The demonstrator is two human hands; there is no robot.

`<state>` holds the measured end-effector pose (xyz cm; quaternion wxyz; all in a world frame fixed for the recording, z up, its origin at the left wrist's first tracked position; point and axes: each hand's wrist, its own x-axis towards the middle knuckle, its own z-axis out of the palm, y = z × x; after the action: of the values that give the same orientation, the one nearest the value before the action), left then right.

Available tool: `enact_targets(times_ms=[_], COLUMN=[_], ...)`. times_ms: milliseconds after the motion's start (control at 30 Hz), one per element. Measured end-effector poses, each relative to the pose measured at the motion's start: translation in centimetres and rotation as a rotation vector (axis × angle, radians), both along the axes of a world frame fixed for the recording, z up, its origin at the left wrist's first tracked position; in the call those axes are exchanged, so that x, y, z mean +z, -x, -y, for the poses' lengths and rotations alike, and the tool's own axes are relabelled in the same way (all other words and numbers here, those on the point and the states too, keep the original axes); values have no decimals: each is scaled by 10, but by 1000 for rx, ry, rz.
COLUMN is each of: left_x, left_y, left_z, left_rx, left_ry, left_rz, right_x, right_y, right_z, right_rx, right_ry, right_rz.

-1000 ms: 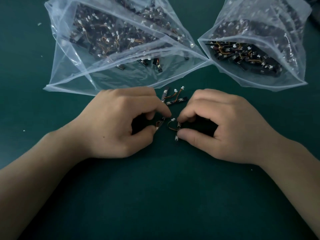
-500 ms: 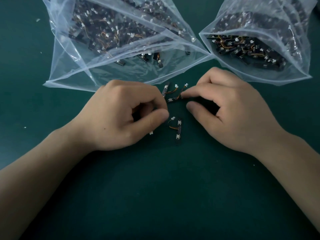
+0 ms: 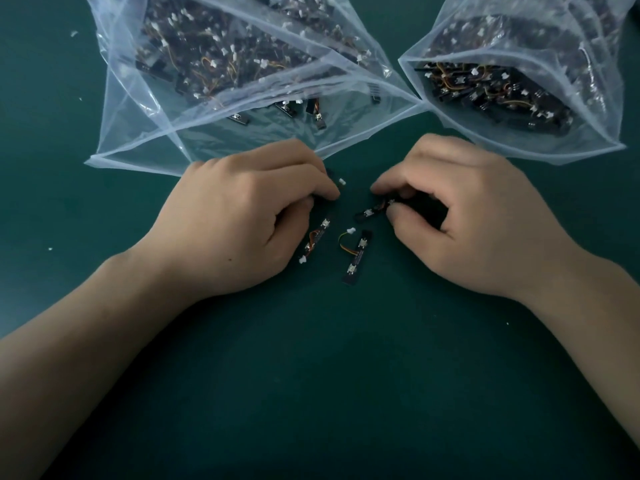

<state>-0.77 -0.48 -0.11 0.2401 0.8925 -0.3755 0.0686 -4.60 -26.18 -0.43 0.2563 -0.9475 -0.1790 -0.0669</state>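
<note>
Head view: both hands rest on a dark green table (image 3: 311, 393), close together at the middle, with their forearms coming in from the lower corners.

The left hand (image 3: 242, 216) lies knuckles up with its fingers curled tight. The fingertips pinch a small dark part, the hidden board (image 3: 329, 174). Almost all of it is covered, and only a dark end and a white plug (image 3: 342, 181) show just past the forefinger.

The right hand (image 3: 464, 216) is also curled. Its thumb and forefinger are closed on one end of a narrow black circuit strip, the pinched board (image 3: 367, 213). The free end of this strip points down and left toward the gap between the hands and lies low over the table.

Two more strips lie loose on the table between the hands and slightly nearer the person.
- The left loose board (image 3: 317, 239) lies just beside the left thumb, tilted, with an orange lead and a white connector at its near end.
- The right loose board (image 3: 356, 258) lies near it but apart, almost lengthwise toward the person. Its yellow-orange lead loops up to a white connector.

Two clear plastic bags lie behind the hands, with their open mouths facing the person.
- The left bag (image 3: 145, 133) is full of the same black strips with wires, and its near edge touches the left knuckles.
- The right bag (image 3: 588, 133) holds a similar heap and lies just beyond the right hand.

The corners of the two bags meet above the gap between the hands.
</note>
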Motion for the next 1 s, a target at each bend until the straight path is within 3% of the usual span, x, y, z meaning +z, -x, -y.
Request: enact_targets(times_ms=[300, 500, 667, 800, 1000], left_x=[1, 3, 3, 4, 4], left_y=[-1, -3, -4, -5, -4], left_z=[-1, -4, -3, -7, -8], left_rx=[67, -25, -77, -215, -223], left_ry=[-5, 76, 134, 39, 12], left_rz=[-7, -62, -84, -197, -219], right_x=[8, 11, 8, 12, 22], right_y=[0, 4, 2, 0, 2], right_z=[3, 3, 7, 18, 22], right_rx=[-40, 64, 134, 210, 273], right_ry=[47, 172, -93, -221, 83], right_rz=[20, 72, -33, -130, -186])
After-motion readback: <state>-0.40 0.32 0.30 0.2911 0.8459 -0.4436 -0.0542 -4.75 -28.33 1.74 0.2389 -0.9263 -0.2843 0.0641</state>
